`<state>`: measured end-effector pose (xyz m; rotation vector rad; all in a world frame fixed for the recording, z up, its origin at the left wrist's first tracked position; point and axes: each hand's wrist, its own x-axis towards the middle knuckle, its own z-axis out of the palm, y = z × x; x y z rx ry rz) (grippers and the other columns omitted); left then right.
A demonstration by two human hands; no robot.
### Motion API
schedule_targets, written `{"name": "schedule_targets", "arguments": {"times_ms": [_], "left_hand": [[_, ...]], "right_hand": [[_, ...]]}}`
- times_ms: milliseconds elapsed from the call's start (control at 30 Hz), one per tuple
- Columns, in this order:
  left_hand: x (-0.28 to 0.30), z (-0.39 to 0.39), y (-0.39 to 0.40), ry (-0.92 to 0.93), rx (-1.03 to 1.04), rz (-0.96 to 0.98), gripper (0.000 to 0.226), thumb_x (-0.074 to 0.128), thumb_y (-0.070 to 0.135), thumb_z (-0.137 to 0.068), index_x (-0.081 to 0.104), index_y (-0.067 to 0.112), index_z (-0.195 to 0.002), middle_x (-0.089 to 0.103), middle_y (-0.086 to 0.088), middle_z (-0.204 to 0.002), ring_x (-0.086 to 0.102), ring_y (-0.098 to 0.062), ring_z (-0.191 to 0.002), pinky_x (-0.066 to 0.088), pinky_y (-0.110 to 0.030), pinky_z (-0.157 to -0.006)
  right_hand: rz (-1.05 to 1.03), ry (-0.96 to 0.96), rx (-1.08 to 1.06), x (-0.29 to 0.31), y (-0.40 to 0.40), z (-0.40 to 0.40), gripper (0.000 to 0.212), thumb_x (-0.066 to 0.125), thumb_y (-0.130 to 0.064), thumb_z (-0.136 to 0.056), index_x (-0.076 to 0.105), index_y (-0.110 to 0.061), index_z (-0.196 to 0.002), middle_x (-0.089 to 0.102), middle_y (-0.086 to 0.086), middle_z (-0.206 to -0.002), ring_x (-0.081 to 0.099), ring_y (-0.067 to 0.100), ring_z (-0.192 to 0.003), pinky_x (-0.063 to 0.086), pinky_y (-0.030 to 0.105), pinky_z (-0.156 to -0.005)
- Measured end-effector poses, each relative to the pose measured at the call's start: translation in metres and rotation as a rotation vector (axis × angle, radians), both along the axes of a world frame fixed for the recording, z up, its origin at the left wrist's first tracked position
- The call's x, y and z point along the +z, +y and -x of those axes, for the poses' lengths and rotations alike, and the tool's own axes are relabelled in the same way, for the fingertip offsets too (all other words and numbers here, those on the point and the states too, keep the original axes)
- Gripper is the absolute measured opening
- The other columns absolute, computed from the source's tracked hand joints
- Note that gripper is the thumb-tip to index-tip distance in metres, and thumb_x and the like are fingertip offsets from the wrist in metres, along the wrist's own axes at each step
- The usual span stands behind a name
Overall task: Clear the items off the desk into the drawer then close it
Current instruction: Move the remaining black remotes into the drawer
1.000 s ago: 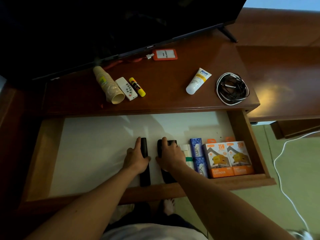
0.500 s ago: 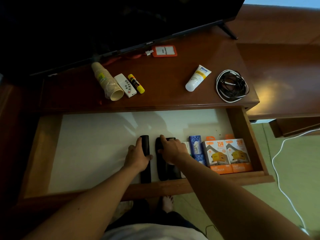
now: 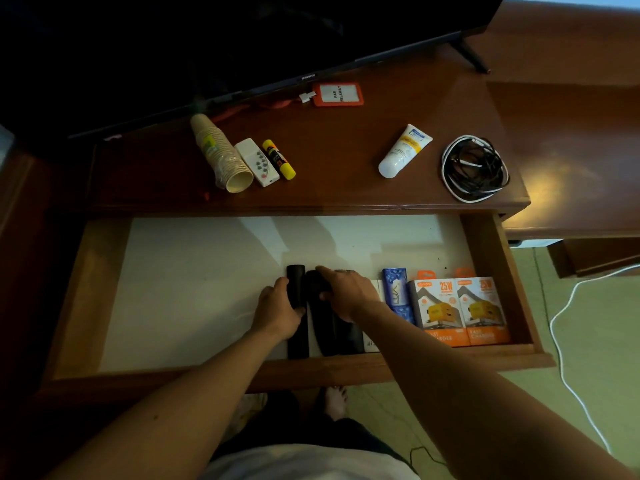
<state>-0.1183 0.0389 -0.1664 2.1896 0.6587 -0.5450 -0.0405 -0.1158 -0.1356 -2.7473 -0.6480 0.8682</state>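
Since half a second ago very little is changing: both hands are staying down in the open drawer, the left hand keeping its hold on the same black object, while the right hand is sitting slightly further forward over its neighbours. The items on the desk are lying where they were.

The drawer is standing pulled fully out beneath the desk edge, its white lining showing on the left half. The left hand is gripping the slim black remote from its left side, fingers curling over the top and thumb underneath; the remote is lying lengthwise, front to back. The right hand is resting on top of two dark remotes just beside it, fingers bent over them with the thumb tucked against the nearer one; whether it is actually clutching them I cannot tell. That is making three dark remotes in all, side by side and nearly touching.

Right of the hands, the drawer is holding two orange charger boxes, two blue packets and one white item partly hidden by the right wrist.

Still waiting on the desk, well apart from both hands: one television at the back, one coil of cable, one stack of paper cups, one white tube, one orange badge holder, one white remote and one yellow glue stick.
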Motion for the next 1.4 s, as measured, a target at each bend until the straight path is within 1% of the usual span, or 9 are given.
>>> {"name": "schedule_targets", "arguments": {"times_ms": [267,367,467,567,700,800,933,1267,1400], "left_hand": [[0.002,-0.002,-0.004,0.031,-0.009,-0.005,0.079,0.078,0.023,-0.079,0.035,0.023,-0.145,0.053,-0.013,-0.123,0.059,-0.032,-0.106,0.056,-0.042,-0.087],[0.001,0.000,-0.004,0.014,0.011,0.004,0.080,0.080,0.024,-0.078,0.036,0.023,-0.145,0.055,-0.012,-0.124,0.060,-0.032,-0.109,0.056,-0.043,-0.089],[-0.001,0.002,-0.003,0.006,0.021,0.009,0.085,0.081,0.024,-0.076,0.034,0.024,-0.147,0.058,-0.012,-0.127,0.062,-0.031,-0.110,0.056,-0.043,-0.091],[0.003,-0.001,-0.003,0.051,-0.009,-0.001,0.097,0.085,0.022,-0.070,0.029,0.025,-0.150,0.057,-0.012,-0.127,0.061,-0.031,-0.111,0.055,-0.038,-0.087],[0.006,-0.002,-0.003,0.084,-0.002,0.038,0.112,0.090,0.017,-0.063,0.024,0.028,-0.152,0.057,-0.010,-0.125,0.061,-0.030,-0.109,0.054,-0.034,-0.081],[0.008,0.001,-0.001,0.038,0.005,0.056,0.108,0.091,0.017,-0.063,0.030,0.025,-0.152,0.061,-0.010,-0.126,0.062,-0.027,-0.110,0.055,-0.035,-0.088],[0.014,0.005,-0.002,0.009,0.028,0.095,0.103,0.090,0.010,-0.068,0.032,0.022,-0.152,0.061,-0.008,-0.124,0.059,-0.019,-0.103,0.050,-0.027,-0.082],[0.020,0.005,-0.012,-0.005,0.038,0.091,0.096,0.089,0.010,-0.069,0.039,0.018,-0.150,0.062,-0.010,-0.126,0.063,-0.025,-0.110,0.051,-0.028,-0.085],[0.026,0.004,-0.013,0.008,0.008,0.079,0.096,0.089,0.011,-0.068,0.038,0.016,-0.150,0.062,-0.010,-0.127,0.063,-0.027,-0.113,0.052,-0.033,-0.091]], "right_hand": [[0.027,-0.080,0.039,0.002,-0.002,-0.003,0.055,0.066,-0.026,-0.092,0.046,-0.016,-0.142,0.054,0.013,-0.129,0.056,0.033,-0.114,0.051,0.042,-0.092],[0.030,-0.088,0.080,0.002,-0.002,-0.008,0.074,0.070,-0.034,-0.087,0.035,-0.017,-0.150,0.040,0.013,-0.141,0.048,0.035,-0.124,0.044,0.046,-0.101],[0.075,-0.080,0.208,0.000,-0.010,-0.014,0.098,0.073,-0.051,-0.081,0.018,-0.023,-0.158,0.023,0.005,-0.159,0.031,0.034,-0.137,0.031,0.052,-0.109],[0.099,-0.057,0.295,0.000,-0.017,-0.017,0.104,0.074,-0.058,-0.077,0.015,-0.032,-0.159,0.028,-0.003,-0.161,0.028,0.031,-0.134,0.027,0.051,-0.104],[0.042,-0.076,0.259,0.002,-0.024,-0.015,0.096,0.074,-0.054,-0.080,0.020,-0.034,-0.157,0.035,-0.005,-0.158,0.026,0.030,-0.135,0.025,0.049,-0.102],[0.003,-0.052,0.214,-0.003,-0.032,-0.009,0.092,0.070,-0.052,-0.085,0.015,-0.037,-0.157,0.031,-0.006,-0.161,0.019,0.032,-0.141,0.022,0.053,-0.105],[-0.038,-0.042,0.178,-0.008,-0.035,-0.009,0.086,0.065,-0.051,-0.089,0.013,-0.038,-0.157,0.038,-0.002,-0.158,0.013,0.031,-0.145,0.016,0.056,-0.109],[-0.027,-0.050,0.152,-0.012,-0.035,-0.011,0.080,0.062,-0.051,-0.091,0.016,-0.039,-0.155,0.044,0.000,-0.154,0.007,0.030,-0.149,0.009,0.062,-0.112],[-0.003,-0.033,0.161,-0.006,-0.032,-0.009,0.082,0.063,-0.049,-0.090,0.015,-0.037,-0.156,0.039,-0.001,-0.157,0.006,0.031,-0.150,0.008,0.063,-0.113]]}}
